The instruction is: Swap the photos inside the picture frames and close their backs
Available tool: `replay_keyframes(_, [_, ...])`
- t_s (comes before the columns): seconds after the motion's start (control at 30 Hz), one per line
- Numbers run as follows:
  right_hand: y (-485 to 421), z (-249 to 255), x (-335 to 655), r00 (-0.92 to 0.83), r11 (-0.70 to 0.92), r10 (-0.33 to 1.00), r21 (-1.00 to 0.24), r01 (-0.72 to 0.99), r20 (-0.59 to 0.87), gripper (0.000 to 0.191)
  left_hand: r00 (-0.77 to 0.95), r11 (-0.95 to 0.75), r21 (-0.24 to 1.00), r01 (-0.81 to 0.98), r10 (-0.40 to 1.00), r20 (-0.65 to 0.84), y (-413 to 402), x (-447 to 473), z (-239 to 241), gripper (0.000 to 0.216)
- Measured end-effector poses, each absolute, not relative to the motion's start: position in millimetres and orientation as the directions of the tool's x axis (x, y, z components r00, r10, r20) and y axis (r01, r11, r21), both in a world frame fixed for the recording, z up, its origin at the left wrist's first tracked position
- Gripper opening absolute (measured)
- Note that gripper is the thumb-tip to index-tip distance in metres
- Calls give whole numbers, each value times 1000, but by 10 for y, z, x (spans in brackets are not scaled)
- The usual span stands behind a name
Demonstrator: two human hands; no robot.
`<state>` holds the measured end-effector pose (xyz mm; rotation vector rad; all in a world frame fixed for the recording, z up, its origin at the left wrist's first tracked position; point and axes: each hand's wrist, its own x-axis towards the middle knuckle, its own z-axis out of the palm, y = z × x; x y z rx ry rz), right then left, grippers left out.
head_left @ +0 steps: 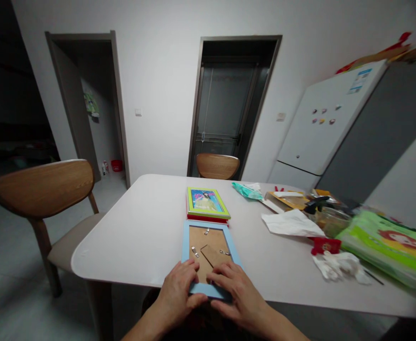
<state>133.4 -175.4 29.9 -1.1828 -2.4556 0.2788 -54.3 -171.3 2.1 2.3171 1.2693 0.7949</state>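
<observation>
A light-blue picture frame lies back side up at the table's near edge, its brown backing board showing metal clips and a stand flap. My left hand holds its lower left corner, fingers over the rim and thumb at the front edge. At the lower right, my right hand grips the same frame, with fingertips resting on the backing board. Just beyond it lies a yellow-green picture frame with a picture facing up, stacked on a red frame.
On the table's right are white paper, a red packet, crumpled tissues, a clear jar and a large green package. A teal pack lies farther back. Wooden chairs stand left and behind the white table.
</observation>
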Motion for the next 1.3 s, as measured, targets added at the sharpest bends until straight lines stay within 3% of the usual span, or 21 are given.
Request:
replay_keyframes(0.13, [-1523,229,1216,-458,549,834,-380,745,306,29,406,-504,592,629,862,303,-1703,-561,-27,26])
replay_keyframes(0.23, [-1317,183,1052,-423,524,842,-323,788,335,28,393,-496,603,625,867,307,-1710,-583,-36,27])
replay_keyframes(0.37, [-1198,206,882,-471,557,819,-258,789,328,23,412,-516,610,602,855,316,-1710,-622,-22,23])
replay_keyframes(0.67, [-1207,210,863,-499,577,814,-308,757,297,22,406,-507,630,588,859,312,-1700,-624,3,25])
replay_keyframes(0.9, [-716,117,1137,-135,255,933,-348,902,334,26,433,-497,605,622,862,262,-1753,-654,-1,33])
replay_keyframes(1.1, [-477,13,1111,-21,137,944,-331,934,330,24,451,-511,595,621,853,262,-1738,-662,-51,37])
replay_keyframes(1.3, [-447,-51,1057,-64,186,934,-327,926,350,22,445,-485,608,628,865,230,-1776,-666,22,33])
